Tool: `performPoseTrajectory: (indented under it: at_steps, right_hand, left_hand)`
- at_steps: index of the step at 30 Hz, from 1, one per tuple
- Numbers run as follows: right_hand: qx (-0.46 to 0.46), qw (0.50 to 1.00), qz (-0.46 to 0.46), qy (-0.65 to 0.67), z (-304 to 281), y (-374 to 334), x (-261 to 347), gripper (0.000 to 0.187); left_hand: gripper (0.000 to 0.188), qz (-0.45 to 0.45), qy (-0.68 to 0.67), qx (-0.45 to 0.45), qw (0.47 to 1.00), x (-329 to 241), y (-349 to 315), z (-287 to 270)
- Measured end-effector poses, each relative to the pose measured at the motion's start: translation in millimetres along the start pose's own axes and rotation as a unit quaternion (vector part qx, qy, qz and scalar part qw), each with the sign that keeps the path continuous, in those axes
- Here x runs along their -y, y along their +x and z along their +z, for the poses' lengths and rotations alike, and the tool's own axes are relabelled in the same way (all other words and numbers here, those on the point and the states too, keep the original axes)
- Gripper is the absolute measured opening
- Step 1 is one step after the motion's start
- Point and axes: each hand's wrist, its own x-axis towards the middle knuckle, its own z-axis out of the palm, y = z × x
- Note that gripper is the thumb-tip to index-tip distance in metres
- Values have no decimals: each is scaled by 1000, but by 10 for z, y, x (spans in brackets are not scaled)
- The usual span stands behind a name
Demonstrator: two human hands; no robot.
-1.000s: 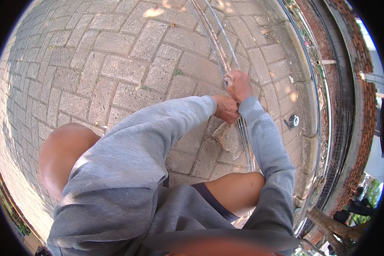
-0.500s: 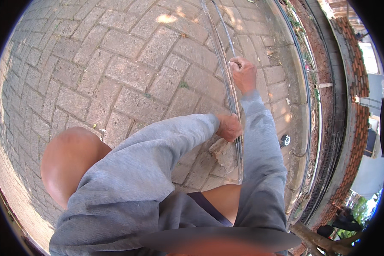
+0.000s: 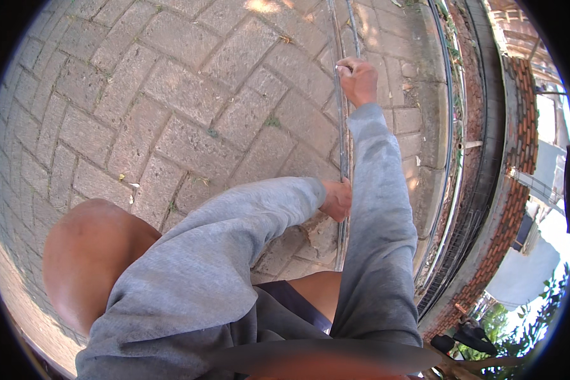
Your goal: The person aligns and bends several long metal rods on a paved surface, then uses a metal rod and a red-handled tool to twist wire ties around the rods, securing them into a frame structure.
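A bundle of long, thin grey metal rods [image 3: 344,142] runs away from me over the paving. My left hand [image 3: 337,199] is closed around the bundle close to my body, its fingertips partly hidden behind the rods. Farther out, my right hand [image 3: 360,81] makes a fist around a single metal rod [image 3: 353,28] lying just right of the bundle. Thumb and forefinger press together at the bundle's edge. Beneath the rods, beside my left hand, lies a rough broken block [image 3: 323,237].
Herringbone paving blocks [image 3: 190,95] spread out to the left. Along the right side run a concrete kerb [image 3: 434,126], dark and white pipes, a trench with steel mesh [image 3: 446,272] and a low brick wall [image 3: 522,145]. My bare knee [image 3: 95,253] sticks out at lower left.
My right hand has moved farther away along the rods, and my left hand slightly nearer to me. The single rod now lies closer to parallel with the bundle. The view has shifted somewhat.
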Motion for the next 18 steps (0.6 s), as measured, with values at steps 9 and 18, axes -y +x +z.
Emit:
performPoseTrajectory:
  at_steps: [9, 18]
  right_hand:
    - [36, 988, -65, -137, 53, -74, -160, 17]
    - [98, 929, -66, -349, 68, -55, 236, 15]
  left_hand:
    - [20, 90, 128, 169, 973, -31, 126, -863]
    - [26, -28, -108, 137, 984, -29, 127, -647]
